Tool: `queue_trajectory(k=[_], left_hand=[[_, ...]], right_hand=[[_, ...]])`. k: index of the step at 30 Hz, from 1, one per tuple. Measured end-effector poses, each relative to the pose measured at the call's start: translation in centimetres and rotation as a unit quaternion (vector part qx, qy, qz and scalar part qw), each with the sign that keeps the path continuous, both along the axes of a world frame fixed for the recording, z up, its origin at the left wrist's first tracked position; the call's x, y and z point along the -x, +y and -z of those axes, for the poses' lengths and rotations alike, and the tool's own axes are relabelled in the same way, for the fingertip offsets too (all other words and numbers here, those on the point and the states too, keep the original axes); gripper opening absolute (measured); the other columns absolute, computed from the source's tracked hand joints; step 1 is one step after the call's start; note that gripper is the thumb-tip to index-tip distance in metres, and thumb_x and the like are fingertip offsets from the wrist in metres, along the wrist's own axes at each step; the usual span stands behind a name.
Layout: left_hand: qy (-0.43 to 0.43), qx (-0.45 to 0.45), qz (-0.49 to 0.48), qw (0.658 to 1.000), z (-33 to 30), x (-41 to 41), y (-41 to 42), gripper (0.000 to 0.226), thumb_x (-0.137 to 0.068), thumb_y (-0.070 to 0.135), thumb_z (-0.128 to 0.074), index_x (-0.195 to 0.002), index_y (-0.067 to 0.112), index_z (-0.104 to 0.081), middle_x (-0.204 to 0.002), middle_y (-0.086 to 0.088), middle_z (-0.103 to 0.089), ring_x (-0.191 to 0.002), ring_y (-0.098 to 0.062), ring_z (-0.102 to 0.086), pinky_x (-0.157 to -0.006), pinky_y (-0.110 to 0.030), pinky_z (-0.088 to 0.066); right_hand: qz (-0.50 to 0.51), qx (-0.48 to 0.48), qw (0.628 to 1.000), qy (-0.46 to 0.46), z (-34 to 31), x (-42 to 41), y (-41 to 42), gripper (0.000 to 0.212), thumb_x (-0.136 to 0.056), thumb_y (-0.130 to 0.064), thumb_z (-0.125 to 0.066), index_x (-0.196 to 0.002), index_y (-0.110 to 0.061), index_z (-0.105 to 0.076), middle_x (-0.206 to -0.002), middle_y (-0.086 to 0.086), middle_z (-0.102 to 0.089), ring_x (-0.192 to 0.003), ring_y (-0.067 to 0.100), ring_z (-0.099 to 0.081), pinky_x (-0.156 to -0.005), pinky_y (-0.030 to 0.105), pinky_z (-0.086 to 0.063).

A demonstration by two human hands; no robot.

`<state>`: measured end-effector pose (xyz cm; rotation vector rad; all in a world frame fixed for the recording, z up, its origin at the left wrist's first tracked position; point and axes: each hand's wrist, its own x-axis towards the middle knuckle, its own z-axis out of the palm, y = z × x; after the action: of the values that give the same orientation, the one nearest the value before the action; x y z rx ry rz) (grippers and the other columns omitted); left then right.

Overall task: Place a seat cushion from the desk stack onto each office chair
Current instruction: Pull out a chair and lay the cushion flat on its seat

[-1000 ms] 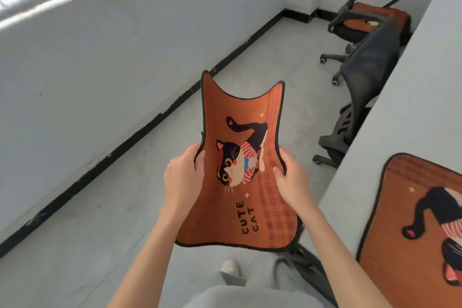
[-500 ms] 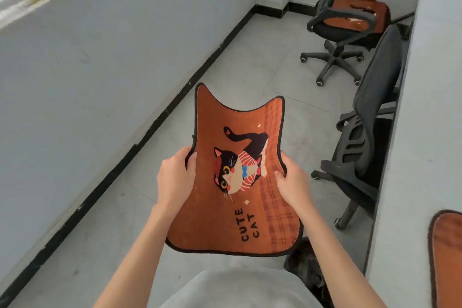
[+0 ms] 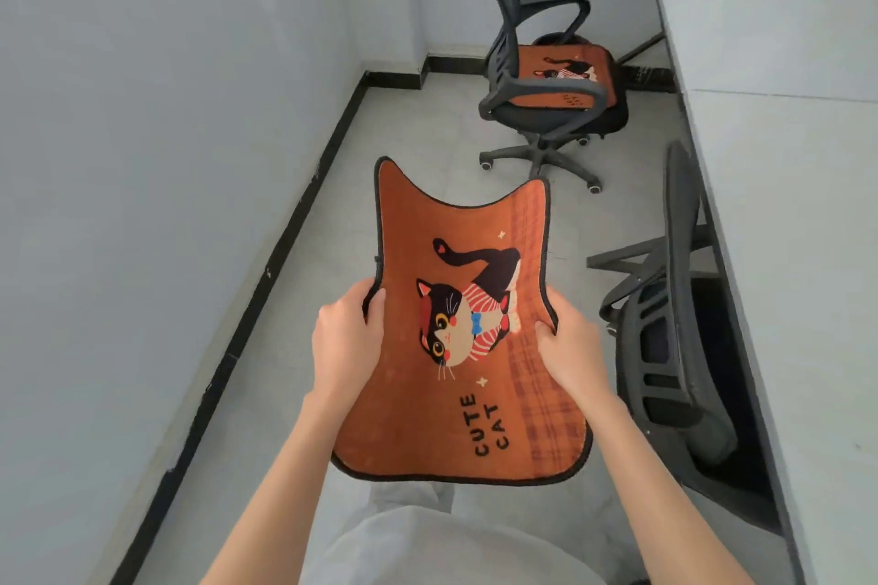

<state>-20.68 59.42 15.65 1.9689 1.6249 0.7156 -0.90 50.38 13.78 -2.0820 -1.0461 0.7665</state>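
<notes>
I hold an orange seat cushion [image 3: 456, 394] printed with a cat and the words "CUTE CAT" out in front of me, above the floor. My left hand [image 3: 344, 342] grips its left edge and my right hand [image 3: 570, 347] grips its right edge. A black office chair [image 3: 665, 347] stands close on my right, pushed up to the desk, its seat bare. Farther off, a second black office chair [image 3: 537, 109] carries an orange cat cushion [image 3: 565, 78] on its seat.
The grey desk [image 3: 784, 252] runs along the right side. A grey wall with a black baseboard [image 3: 266, 280] runs along the left. Grey tiled floor [image 3: 427, 124] lies between them, forming a narrow aisle.
The view has turned right and forward along the aisle. The cushion stack on the desk has dropped out of view, and both chairs appear nearer. My hands keep the same grip.
</notes>
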Motion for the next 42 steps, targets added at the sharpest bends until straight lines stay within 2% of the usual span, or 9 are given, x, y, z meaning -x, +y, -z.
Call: queue_trajectory(k=[3, 10, 15, 20, 26, 30, 33, 39, 42], left_hand=[[0.007, -0.005, 0.062, 0.998, -0.3, -4.1, 7.5, 0.024, -0.095, 0.023, -0.044, -0.099, 0.007, -0.062, -0.067, -0.005, -0.061, -0.059, -0.023, -0.055, -0.05, -0.028, -0.035], [0.012, -0.043, 0.208, 0.977, -2.1, -17.3, 22.0, 0.025, -0.095, 0.024, -0.043, -0.101, 0.008, -0.061, -0.078, -0.013, -0.068, -0.072, -0.035, -0.061, -0.06, -0.037, -0.046], [-0.002, -0.083, 0.304, 0.949, -2.6, -28.9, 29.8, 0.022, -0.095, 0.023, -0.043, -0.095, 0.009, -0.061, -0.071, -0.012, -0.066, -0.067, -0.035, -0.06, -0.054, -0.035, -0.038], [-0.025, -0.111, 0.351, 0.929, -2.4, -42.1, 36.1, 0.03, -0.094, 0.024, -0.045, -0.115, 0.009, -0.061, -0.094, -0.011, -0.073, -0.085, -0.03, -0.066, -0.071, -0.04, -0.052], [-0.053, -0.1, 0.427, 0.897, -2.7, -56.5, 40.0, 0.031, -0.093, 0.024, -0.047, -0.116, 0.008, -0.061, -0.094, -0.013, -0.073, -0.084, -0.029, -0.066, -0.072, -0.036, -0.05], [-0.054, -0.071, 0.52, 0.849, -2.5, -65.8, 40.9, 0.029, -0.094, 0.026, -0.045, -0.112, 0.011, -0.062, -0.088, -0.011, -0.072, -0.077, -0.028, -0.065, -0.067, -0.032, -0.046], [-0.046, -0.049, 0.59, 0.805, -2.3, -72.7, 40.9, 0.029, -0.095, 0.027, -0.041, -0.114, 0.013, -0.06, -0.098, -0.008, -0.071, -0.087, -0.027, -0.063, -0.07, -0.03, -0.043], [-0.048, 0.009, 0.73, 0.682, -2.6, -84.7, 39.4, 0.027, -0.095, 0.021, -0.042, -0.109, 0.011, -0.063, -0.101, -0.006, -0.069, -0.087, -0.016, -0.06, -0.073, -0.017, -0.036], [-0.024, 0.041, 0.748, 0.662, -2.1, -89.2, 38.2, 0.025, -0.094, 0.02, -0.044, -0.105, 0.008, -0.064, -0.1, -0.009, -0.069, -0.089, -0.02, -0.06, -0.071, -0.015, -0.033]], right_hand=[[0.065, -0.013, 0.998, -0.003, -0.8, -2.9, 5.3, 0.049, -0.091, 0.001, -0.039, -0.135, -0.02, -0.044, -0.119, 0.004, -0.064, -0.105, 0.023, -0.061, -0.078, 0.009, -0.034], [0.182, -0.046, 0.981, -0.039, -3.7, -10.8, 16.3, 0.051, -0.089, 0.001, -0.037, -0.133, -0.024, -0.047, -0.119, 0.004, -0.065, -0.101, 0.025, -0.062, -0.091, 0.029, -0.045], [0.247, -0.08, 0.965, -0.048, -3.5, -19.7, 23.0, 0.047, -0.091, -0.004, -0.037, -0.131, -0.027, -0.047, -0.11, 0.002, -0.069, -0.08, 0.011, -0.06, -0.077, 0.023, -0.05], [0.293, -0.092, 0.95, -0.054, -3.5, -31.0, 28.0, 0.049, -0.091, -0.004, -0.037, -0.134, -0.026, -0.044, -0.11, 0.0, -0.067, -0.075, 0.003, -0.055, -0.059, -0.005, -0.039], [0.397, -0.068, 0.914, -0.056, -4.3, -41.9, 29.9, 0.044, -0.093, -0.006, -0.039, -0.133, -0.023, -0.045, -0.119, 0.001, -0.064, -0.083, 0.003, -0.051, -0.057, -0.006, -0.035], [0.492, -0.061, 0.867, -0.054, -4.2, -47.2, 29.1, 0.044, -0.092, -0.005, -0.04, -0.133, -0.021, -0.047, -0.12, 0.002, -0.063, -0.088, 0.007, -0.054, -0.076, 0.01, -0.041], [0.571, -0.063, 0.817, -0.039, -3.8, -50.4, 28.2, 0.042, -0.093, -0.01, -0.041, -0.133, -0.021, -0.046, -0.123, 0.002, -0.062, -0.094, 0.012, -0.056, -0.082, 0.022, -0.043], [0.73, -0.085, 0.678, -0.008, -3.6, -54.4, 26.8, 0.039, -0.091, -0.011, -0.044, -0.129, -0.022, -0.05, -0.125, 0.005, -0.06, -0.11, 0.025, -0.058, -0.092, 0.034, -0.044], [0.778, -0.092, 0.622, 0.016, -2.7, -55.5, 25.7, 0.038, -0.092, -0.014, -0.045, -0.13, -0.019, -0.048, -0.126, 0.006, -0.058, -0.111, 0.027, -0.057, -0.093, 0.036, -0.045]])
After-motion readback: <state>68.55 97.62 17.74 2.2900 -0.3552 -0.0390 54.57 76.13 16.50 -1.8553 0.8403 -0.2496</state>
